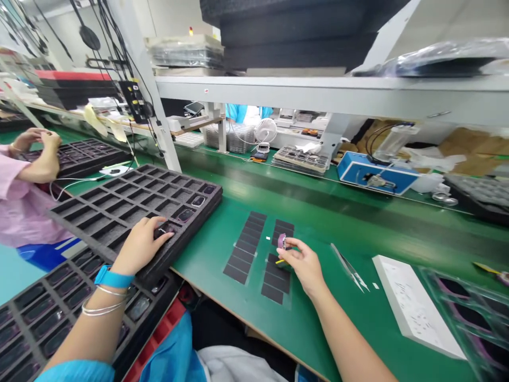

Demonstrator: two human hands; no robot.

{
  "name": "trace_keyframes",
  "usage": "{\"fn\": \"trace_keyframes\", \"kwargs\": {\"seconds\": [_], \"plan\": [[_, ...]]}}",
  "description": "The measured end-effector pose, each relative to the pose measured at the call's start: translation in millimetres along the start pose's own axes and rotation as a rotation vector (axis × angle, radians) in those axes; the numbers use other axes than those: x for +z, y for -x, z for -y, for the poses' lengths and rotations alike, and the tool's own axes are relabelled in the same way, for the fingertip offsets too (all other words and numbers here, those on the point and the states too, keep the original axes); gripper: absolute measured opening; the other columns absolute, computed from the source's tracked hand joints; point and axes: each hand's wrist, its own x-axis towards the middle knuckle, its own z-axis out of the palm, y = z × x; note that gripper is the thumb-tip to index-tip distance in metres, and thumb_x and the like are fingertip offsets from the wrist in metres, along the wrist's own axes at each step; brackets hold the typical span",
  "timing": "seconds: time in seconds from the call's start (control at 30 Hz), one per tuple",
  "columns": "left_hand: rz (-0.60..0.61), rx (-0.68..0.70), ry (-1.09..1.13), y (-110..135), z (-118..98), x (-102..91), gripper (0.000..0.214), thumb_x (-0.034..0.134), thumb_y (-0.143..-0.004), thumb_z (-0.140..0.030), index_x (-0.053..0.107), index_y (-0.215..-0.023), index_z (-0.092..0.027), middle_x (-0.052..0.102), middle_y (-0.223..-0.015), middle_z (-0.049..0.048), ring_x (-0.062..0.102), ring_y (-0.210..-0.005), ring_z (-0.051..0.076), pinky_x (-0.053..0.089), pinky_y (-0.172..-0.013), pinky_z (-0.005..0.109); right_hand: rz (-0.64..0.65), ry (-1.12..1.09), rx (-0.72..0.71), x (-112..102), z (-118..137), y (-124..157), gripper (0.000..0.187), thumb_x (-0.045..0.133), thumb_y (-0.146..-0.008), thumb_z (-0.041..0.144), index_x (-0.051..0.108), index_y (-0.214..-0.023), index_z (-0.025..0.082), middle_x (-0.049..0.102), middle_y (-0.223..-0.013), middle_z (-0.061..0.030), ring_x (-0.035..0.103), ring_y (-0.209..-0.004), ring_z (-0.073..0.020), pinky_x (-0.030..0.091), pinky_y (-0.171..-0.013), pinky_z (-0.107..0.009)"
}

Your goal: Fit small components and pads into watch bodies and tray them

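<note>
My left hand (145, 241), with a blue wristband, reaches over the upper black foam tray (119, 225). Its thumb and fingers close around a dark, watch-sized part (163, 229) in a compartment near the tray's right edge. Behind it, several similar dark parts (185, 214) sit in the same row. Above the green bench, my right hand (300, 260) pinches a small pink-purple watch-case-like piece (282, 241), tilted on edge. A thin yellow item (281, 262) pokes out beneath those fingers; I cannot tell if they hold it. Strips of black rectangular pads (245, 246) lie below.
Metal tweezers (350, 268) and a white block (415, 305) lie to the right, beside a clear tray of purple-edged parts (469, 315). A lower filled foam tray (51, 313) is at the left. A co-worker's hands (37, 140) show far left. A shelf (318, 93) crosses above.
</note>
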Motion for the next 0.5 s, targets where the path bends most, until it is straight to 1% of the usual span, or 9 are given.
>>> {"fn": "trace_keyframes", "kwargs": {"seconds": [0.1,0.17,0.23,0.3,0.33,0.37,0.4,0.43,0.5], "plan": [[0.059,0.082,-0.083,-5,-4,7.6,0.041,0.042,-0.084,-0.043,0.053,-0.109,-0.012,0.058,-0.086,0.0125,0.058,-0.086,0.030,0.045,-0.083,0.044,0.002,0.045,-0.029,0,1,2,0.051,0.079,-0.055,0.044,0.061,-0.093,0.015,0.065,-0.080,-0.0043,0.062,-0.060,-0.0157,0.053,-0.058,-0.030],[0.079,0.114,-0.147,-2,-9,9.1,0.040,0.038,-0.086,-0.039,0.055,-0.109,-0.011,0.059,-0.085,0.0143,0.057,-0.086,0.032,0.044,-0.084,0.047,-0.009,0.055,-0.050,-1,3,2,0.050,0.078,-0.056,0.044,0.061,-0.092,0.015,0.065,-0.079,-0.0037,0.061,-0.059,-0.0148,0.052,-0.057,-0.029],[0.015,0.137,-0.182,5,-20,7.5,0.040,0.038,-0.086,-0.040,0.057,-0.108,-0.012,0.058,-0.093,0.0177,0.055,-0.094,0.036,0.041,-0.087,0.052,-0.020,0.062,-0.055,-2,4,2,0.049,0.078,-0.056,0.044,0.061,-0.092,0.015,0.065,-0.072,-0.0024,0.060,-0.057,-0.0146,0.052,-0.056,-0.029],[-0.091,0.157,-0.110,9,-43,6.5,0.041,0.045,-0.084,-0.044,0.058,-0.109,-0.015,0.056,-0.106,0.0191,0.049,-0.107,0.038,0.038,-0.092,0.056,-0.022,0.056,-0.054,-2,4,1,0.048,0.077,-0.057,0.043,0.060,-0.092,0.015,0.063,-0.067,-0.0011,0.060,-0.055,-0.0144,0.051,-0.056,-0.029],[-0.131,0.166,-0.008,10,-60,8.0,0.042,0.048,-0.083,-0.045,0.057,-0.112,-0.016,0.054,-0.113,0.0184,0.046,-0.112,0.037,0.036,-0.095,0.056,-0.021,0.048,-0.056,-2,4,1,0.047,0.077,-0.057,0.042,0.060,-0.092,0.015,0.063,-0.066,-0.0009,0.059,-0.055,-0.0142,0.051,-0.056,-0.029],[-0.130,0.177,0.145,8,-79,11.8,0.044,0.051,-0.082,-0.045,0.055,-0.115,-0.018,0.053,-0.115,0.0163,0.047,-0.113,0.034,0.037,-0.097,0.052,-0.019,0.038,-0.060,-2,4,1,0.045,0.077,-0.058,0.041,0.060,-0.091,0.016,0.063,-0.066,-0.0010,0.059,-0.056,-0.0139,0.051,-0.057,-0.028],[-0.038,0.193,0.335,4,-101,18.3,0.046,0.053,-0.082,-0.045,0.052,-0.120,-0.020,0.054,-0.117,0.0133,0.049,-0.113,0.030,0.040,-0.095,0.047,-0.019,0.027,-0.068,-1,4,1,0.045,0.077,-0.058,0.040,0.060,-0.091,0.016,0.063,-0.067,-0.0011,0.059,-0.057,-0.0136,0.051,-0.057,-0.028],[0.089,0.200,0.549,-1,-123,27.3,0.048,0.055,-0.081,-0.044,0.050,-0.123,-0.022,0.054,-0.118,0.0113,0.051,-0.111,0.027,0.043,-0.093,0.044,-0.022,0.019,-0.079,0,3,0,0.044,0.077,-0.058,0.039,0.059,-0.091,0.016,0.062,-0.068,-0.0011,0.059,-0.057,-0.0133,0.051,-0.057,-0.027],[0.398,0.189,0.917,-17,-164,51.3,0.055,0.061,-0.077,-0.042,0.048,-0.126,-0.021,0.055,-0.120,0.0111,0.052,-0.111,0.025,0.045,-0.091,0.040,-0.040,0.018,-0.114,1,2,1,0.042,0.076,-0.059,0.038,0.059,-0.090,0.017,0.061,-0.072,-0.0015,0.058,-0.060,-0.0129,0.052,-0.057,-0.026]]}}
